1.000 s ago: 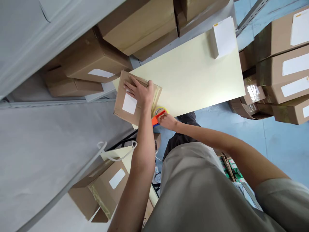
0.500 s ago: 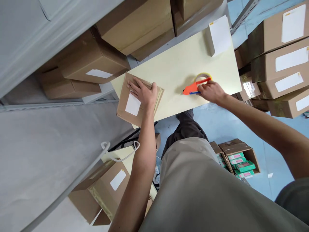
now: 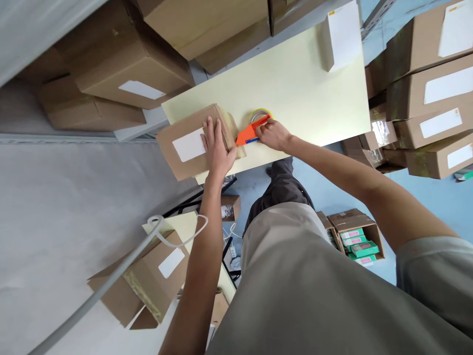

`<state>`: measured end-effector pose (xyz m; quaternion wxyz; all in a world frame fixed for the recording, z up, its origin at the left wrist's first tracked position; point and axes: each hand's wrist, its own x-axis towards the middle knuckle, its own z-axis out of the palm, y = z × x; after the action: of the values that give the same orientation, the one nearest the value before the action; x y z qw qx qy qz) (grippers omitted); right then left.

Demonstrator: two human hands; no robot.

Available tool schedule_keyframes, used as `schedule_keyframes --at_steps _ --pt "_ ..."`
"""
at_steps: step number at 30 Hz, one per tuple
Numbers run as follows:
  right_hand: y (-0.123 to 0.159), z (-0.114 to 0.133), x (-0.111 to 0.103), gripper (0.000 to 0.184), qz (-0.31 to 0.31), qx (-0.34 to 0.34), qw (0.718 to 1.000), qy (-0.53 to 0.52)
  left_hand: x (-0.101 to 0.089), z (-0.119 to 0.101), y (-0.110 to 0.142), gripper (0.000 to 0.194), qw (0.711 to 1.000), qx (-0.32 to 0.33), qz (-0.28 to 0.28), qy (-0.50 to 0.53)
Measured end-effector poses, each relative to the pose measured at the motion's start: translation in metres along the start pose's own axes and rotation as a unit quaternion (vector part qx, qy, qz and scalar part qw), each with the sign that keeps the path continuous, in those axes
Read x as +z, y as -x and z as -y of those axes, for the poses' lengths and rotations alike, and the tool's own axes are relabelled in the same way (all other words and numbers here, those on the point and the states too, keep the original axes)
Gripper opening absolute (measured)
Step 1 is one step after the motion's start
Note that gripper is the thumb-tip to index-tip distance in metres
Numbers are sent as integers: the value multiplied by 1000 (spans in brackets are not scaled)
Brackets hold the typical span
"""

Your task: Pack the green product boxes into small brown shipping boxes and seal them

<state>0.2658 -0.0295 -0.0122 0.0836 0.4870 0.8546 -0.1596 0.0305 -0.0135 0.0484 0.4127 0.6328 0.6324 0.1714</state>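
A brown cardboard box [image 3: 166, 143] with a white label [image 3: 189, 145] sits at the left end of a pale yellow table [image 3: 295, 88], partly past its edge. My left hand [image 3: 218, 150] lies on the box with fingers stretched out, beside the label. In my right hand [image 3: 272, 134] is an orange tape dispenser [image 3: 247, 132] with a blue part and a yellow-rimmed roll of tape [image 3: 260, 115]. The dispenser's front end is at the right end of the box, close to my left thumb; whether it touches cannot be made out.
A white box [image 3: 343, 37] stands at the table's far right. Labelled cartons [image 3: 438, 93] are stacked to the right, with more cartons [image 3: 121, 64] on a shelf at upper left. An open carton [image 3: 379, 241] of green packs is on the floor. A white hooked rod [image 3: 111, 281] crosses lower left.
My right hand has brought the tape dispenser left to the box's end. The box has tipped and turned under my left hand, which remains on it.
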Motion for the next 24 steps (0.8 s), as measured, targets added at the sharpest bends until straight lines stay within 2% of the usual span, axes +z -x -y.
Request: schedule_keyframes --at_steps 3,5,9,12,15,19,24 --pt "-1 25 7 48 24 -42 998 27 -8 4 14 75 1000 -1 9 24" --pt "0 41 11 51 22 -51 998 31 -13 8 24 68 1000 22 16 15" --pt "-1 70 16 51 -7 -51 999 -1 -17 16 42 56 991 96 44 -86" --pt "-3 89 18 50 -11 -39 998 -52 -16 15 40 45 974 131 42 -178" --pt "-4 102 15 47 -3 -24 998 -66 -7 7 24 44 966 141 -7 -217" --pt "-2 101 10 47 7 -12 998 -63 16 0 2 43 965 126 -64 -223" --pt "20 75 22 46 6 -21 994 -105 30 11 -4 44 961 146 -73 -222"
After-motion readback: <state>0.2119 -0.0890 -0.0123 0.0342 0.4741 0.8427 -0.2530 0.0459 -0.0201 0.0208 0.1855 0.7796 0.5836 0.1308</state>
